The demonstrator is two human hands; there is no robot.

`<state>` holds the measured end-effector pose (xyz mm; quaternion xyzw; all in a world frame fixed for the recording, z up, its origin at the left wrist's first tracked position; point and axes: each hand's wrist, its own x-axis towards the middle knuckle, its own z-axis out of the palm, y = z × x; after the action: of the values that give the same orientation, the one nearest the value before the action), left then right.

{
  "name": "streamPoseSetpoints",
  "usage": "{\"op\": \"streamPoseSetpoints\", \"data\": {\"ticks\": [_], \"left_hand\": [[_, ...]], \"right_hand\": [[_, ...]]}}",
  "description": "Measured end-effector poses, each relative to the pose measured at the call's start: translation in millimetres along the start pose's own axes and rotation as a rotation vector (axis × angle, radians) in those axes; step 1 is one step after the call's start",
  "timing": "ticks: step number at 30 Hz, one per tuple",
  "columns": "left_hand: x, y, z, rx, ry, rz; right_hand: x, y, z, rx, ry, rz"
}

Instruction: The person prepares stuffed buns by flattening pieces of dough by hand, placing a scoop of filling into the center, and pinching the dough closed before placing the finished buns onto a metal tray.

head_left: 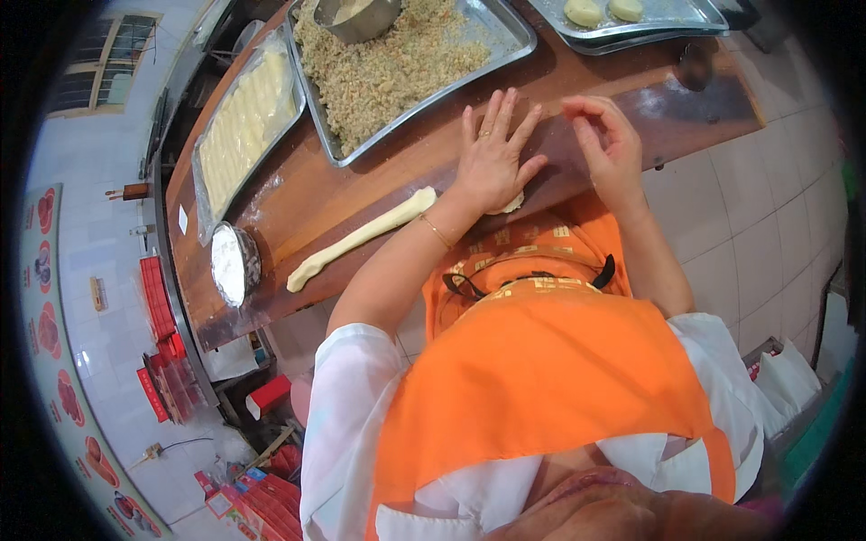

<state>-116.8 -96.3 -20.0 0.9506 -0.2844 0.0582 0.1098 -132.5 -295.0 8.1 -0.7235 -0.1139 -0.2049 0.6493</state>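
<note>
My left hand (496, 158) lies flat with its fingers spread near the table's front edge. A small piece of pale dough (512, 205) shows from under its palm; the rest of that piece is hidden. Beside my left wrist, a long rope of dough (365, 236) stretches along the wooden table (298, 203). My right hand (612, 149) is raised over the edge, to the right of the left one. Its fingers are loosely bent, with the thumb apart from them, and nothing shows in its grasp.
A metal tray (338, 160) of crumbly filling, with a metal bowl (359, 20) in it, stands at the back. Left of it is a plastic-covered tray of dough strips (239, 126). A bowl of white flour (233, 263) sits far left; another tray (663, 29) bears round dough pieces (583, 12).
</note>
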Motion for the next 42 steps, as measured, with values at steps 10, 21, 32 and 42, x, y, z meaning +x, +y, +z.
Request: {"op": "streamPoseSetpoints", "data": {"ticks": [10, 21, 32, 42], "left_hand": [[25.7, 3.0, -7.0, 0.036, 0.136, 0.164], [-37.6, -22.5, -0.8, -0.965, 0.150, -0.116], [-72.1, -17.1, -48.2, -0.557, 0.126, -0.224], [-98.2, -105.0, -53.6, 0.172, 0.477, -0.648]], "right_hand": [[-14.9, 2.0, -12.9, 0.043, -0.013, 0.089], [-23.8, -7.1, -14.0, -0.018, -0.059, 0.096], [-28.1, -0.9, -9.4, -0.023, -0.143, 0.116], [-31.3, 11.4, -25.2, -0.050, -0.158, 0.156]]}}
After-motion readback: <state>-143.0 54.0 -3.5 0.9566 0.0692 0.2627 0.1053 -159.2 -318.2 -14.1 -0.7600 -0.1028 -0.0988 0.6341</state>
